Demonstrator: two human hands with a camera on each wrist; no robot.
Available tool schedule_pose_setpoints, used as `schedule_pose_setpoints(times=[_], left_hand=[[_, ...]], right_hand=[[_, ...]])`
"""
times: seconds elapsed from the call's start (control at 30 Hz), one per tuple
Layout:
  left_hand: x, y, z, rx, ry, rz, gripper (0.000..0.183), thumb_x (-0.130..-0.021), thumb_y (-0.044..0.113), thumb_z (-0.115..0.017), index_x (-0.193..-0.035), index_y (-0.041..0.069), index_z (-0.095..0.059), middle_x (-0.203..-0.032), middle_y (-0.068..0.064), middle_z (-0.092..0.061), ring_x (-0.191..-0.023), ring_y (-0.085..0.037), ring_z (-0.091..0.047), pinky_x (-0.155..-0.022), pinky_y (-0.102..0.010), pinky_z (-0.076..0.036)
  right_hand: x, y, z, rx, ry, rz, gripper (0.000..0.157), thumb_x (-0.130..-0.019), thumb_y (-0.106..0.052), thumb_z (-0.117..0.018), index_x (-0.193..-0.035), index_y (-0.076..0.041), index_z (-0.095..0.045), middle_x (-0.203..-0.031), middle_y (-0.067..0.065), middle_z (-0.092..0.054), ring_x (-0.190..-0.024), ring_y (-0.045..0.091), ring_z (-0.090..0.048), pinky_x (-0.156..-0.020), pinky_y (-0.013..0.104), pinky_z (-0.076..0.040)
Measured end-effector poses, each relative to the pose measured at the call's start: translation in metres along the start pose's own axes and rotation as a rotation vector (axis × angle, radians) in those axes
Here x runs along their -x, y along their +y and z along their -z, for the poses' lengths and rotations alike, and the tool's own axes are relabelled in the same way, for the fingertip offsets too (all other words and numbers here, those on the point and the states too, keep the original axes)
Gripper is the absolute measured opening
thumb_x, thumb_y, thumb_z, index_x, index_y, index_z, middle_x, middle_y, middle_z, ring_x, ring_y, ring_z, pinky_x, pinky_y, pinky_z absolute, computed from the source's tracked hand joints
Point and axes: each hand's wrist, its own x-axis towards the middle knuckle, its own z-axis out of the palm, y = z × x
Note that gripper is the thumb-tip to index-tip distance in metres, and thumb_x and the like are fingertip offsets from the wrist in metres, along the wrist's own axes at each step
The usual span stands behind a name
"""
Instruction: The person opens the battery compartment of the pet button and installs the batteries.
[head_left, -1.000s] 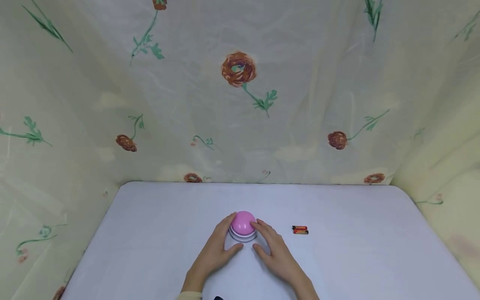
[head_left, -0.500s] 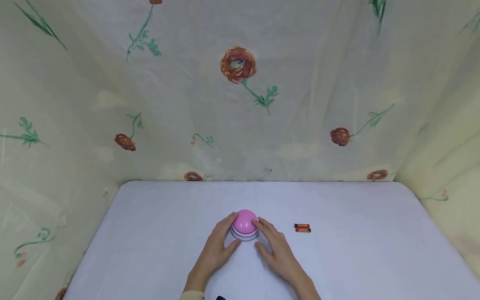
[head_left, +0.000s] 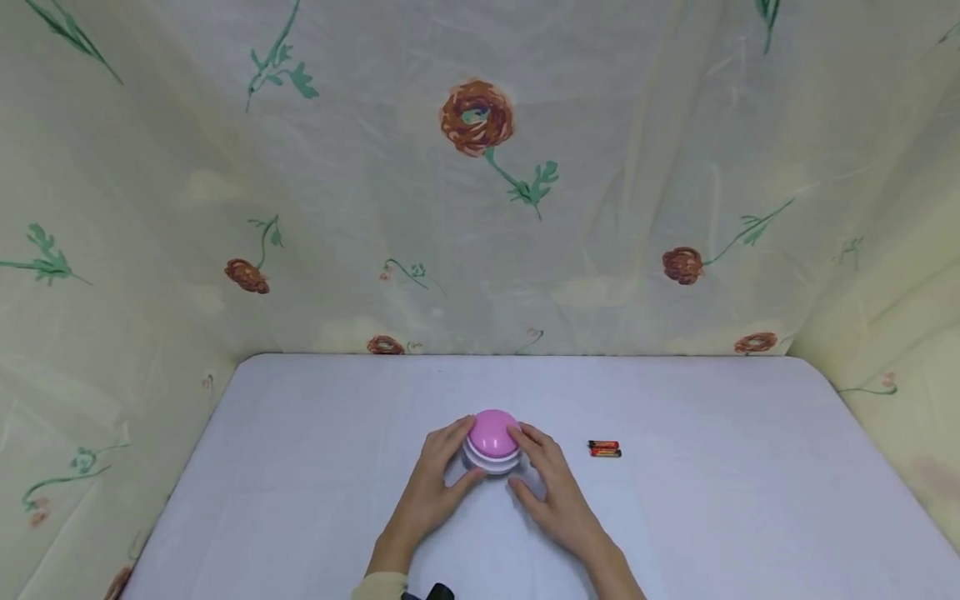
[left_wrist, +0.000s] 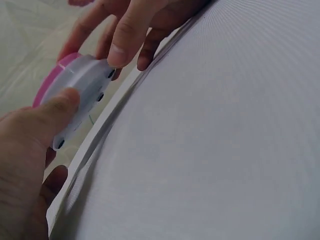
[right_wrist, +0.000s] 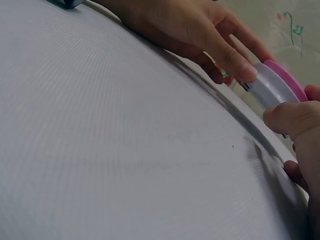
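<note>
A round device with a glossy pink dome and a white base (head_left: 494, 433) is between my two hands at the middle of the table. My left hand (head_left: 433, 479) holds it by the left side, fingers along the dome and thumb at the front of the base. On the opposite side my right hand (head_left: 553, 487) grips it, fingertips on the dome's edge. Seen from the left wrist, the white base (left_wrist: 86, 82) is tilted, with small black feet on its underside above the tabletop. Both thumbs press against that base in the right wrist view too.
Two small red and black batteries (head_left: 604, 449) lie side by side to the right of the hands. The white table (head_left: 315, 467) ends at a flower-printed curtain (head_left: 337, 208) behind and at both sides. A black object (head_left: 440, 592) pokes in at the bottom edge.
The pink-domed device has come up slightly off the table between both hands, its base now showing whiter. The head view has shifted a little, and the batteries lie as before.
</note>
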Motion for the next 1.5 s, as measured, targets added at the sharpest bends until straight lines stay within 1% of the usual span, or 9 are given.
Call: schedule_pose_setpoints(times=[0.13, 0.33, 0.4, 0.6, 0.93, 1.17, 1.3, 1.37, 1.5], left_hand=[[-0.001, 0.001, 0.0, 0.05, -0.002, 0.005, 0.07, -0.082, 0.035, -0.07, -0.143, 0.022, -0.041, -0.142, 0.004, -0.047, -0.125, -0.017, -0.045, -0.102, -0.035, -0.042], [0.002, 0.002, 0.0, 0.07, -0.011, 0.028, 0.067, -0.08, 0.039, -0.071, -0.14, 0.022, -0.046, -0.132, 0.007, -0.055, -0.095, -0.012, -0.049, -0.076, -0.023, -0.045], [0.002, 0.003, 0.001, 0.073, -0.014, 0.035, 0.066, -0.08, 0.041, -0.071, -0.139, 0.021, -0.048, -0.128, 0.007, -0.057, -0.09, -0.012, -0.05, -0.074, -0.022, -0.045], [0.004, 0.002, 0.0, 0.09, -0.022, 0.021, 0.063, -0.083, 0.041, -0.069, -0.137, 0.016, -0.049, -0.121, 0.005, -0.059, -0.09, -0.009, -0.052, -0.073, -0.021, -0.046], [0.001, 0.0, -0.001, 0.138, -0.044, 0.012, 0.06, -0.082, 0.033, -0.073, -0.134, 0.014, -0.051, -0.12, 0.006, -0.058, -0.096, -0.007, -0.055, -0.075, -0.022, -0.05], [0.0, 0.001, 0.0, 0.112, -0.009, -0.032, 0.061, -0.079, 0.021, -0.077, -0.135, 0.02, -0.051, -0.129, 0.004, -0.055, -0.108, -0.01, -0.056, -0.078, -0.024, -0.051], [-0.001, 0.002, 0.0, 0.11, 0.024, -0.069, 0.055, -0.08, 0.017, -0.075, -0.13, 0.019, -0.056, -0.124, 0.003, -0.06, -0.099, -0.009, -0.06, -0.077, -0.022, -0.052], [-0.001, 0.003, 0.0, 0.121, 0.034, -0.06, 0.052, -0.081, 0.018, -0.074, -0.13, 0.018, -0.056, -0.121, 0.003, -0.062, -0.094, -0.008, -0.061, -0.077, -0.021, -0.051], [-0.002, 0.005, 0.001, 0.142, 0.05, -0.026, 0.05, -0.082, 0.021, -0.071, -0.13, 0.017, -0.056, -0.118, 0.002, -0.064, -0.097, -0.009, -0.062, -0.078, -0.02, -0.052]], right_hand=[[0.0, 0.001, 0.0, -0.032, 0.027, 0.006, 0.073, -0.079, -0.006, -0.074, -0.143, -0.014, -0.04, -0.143, 0.009, -0.04, -0.126, 0.02, -0.04, -0.085, 0.03, -0.049], [0.002, 0.0, 0.0, -0.012, 0.039, -0.033, 0.072, -0.079, -0.007, -0.075, -0.142, -0.017, -0.042, -0.136, 0.008, -0.042, -0.121, 0.015, -0.038, -0.087, 0.023, -0.045], [0.003, 0.0, 0.0, -0.002, 0.044, -0.049, 0.071, -0.079, -0.007, -0.074, -0.142, -0.019, -0.043, -0.134, 0.006, -0.043, -0.119, 0.013, -0.04, -0.087, 0.023, -0.045], [0.004, 0.0, -0.002, 0.022, 0.1, -0.026, 0.072, -0.075, -0.001, -0.075, -0.139, -0.02, -0.047, -0.125, 0.006, -0.049, -0.107, 0.013, -0.049, -0.079, 0.025, -0.049], [0.0, 0.0, 0.0, 0.047, 0.147, 0.029, 0.062, -0.077, -0.007, -0.075, -0.134, -0.016, -0.053, -0.122, 0.005, -0.054, -0.1, 0.011, -0.05, -0.074, 0.022, -0.047], [0.0, -0.002, 0.001, 0.005, 0.113, -0.006, 0.06, -0.079, -0.011, -0.074, -0.135, -0.017, -0.052, -0.122, 0.003, -0.054, -0.098, 0.009, -0.05, -0.072, 0.021, -0.047], [-0.001, -0.002, 0.001, -0.03, 0.103, -0.02, 0.058, -0.08, -0.011, -0.072, -0.135, -0.014, -0.052, -0.121, 0.003, -0.055, -0.095, 0.007, -0.05, -0.071, 0.021, -0.047], [-0.001, -0.002, 0.001, -0.042, 0.093, -0.044, 0.057, -0.082, -0.014, -0.071, -0.136, -0.013, -0.051, -0.118, 0.001, -0.056, -0.092, 0.006, -0.051, -0.071, 0.022, -0.048], [-0.007, -0.024, 0.01, -0.067, 0.105, -0.082, 0.058, -0.082, -0.009, -0.071, -0.136, -0.009, -0.049, -0.114, 0.002, -0.057, -0.086, 0.01, -0.053, -0.07, 0.026, -0.049]])
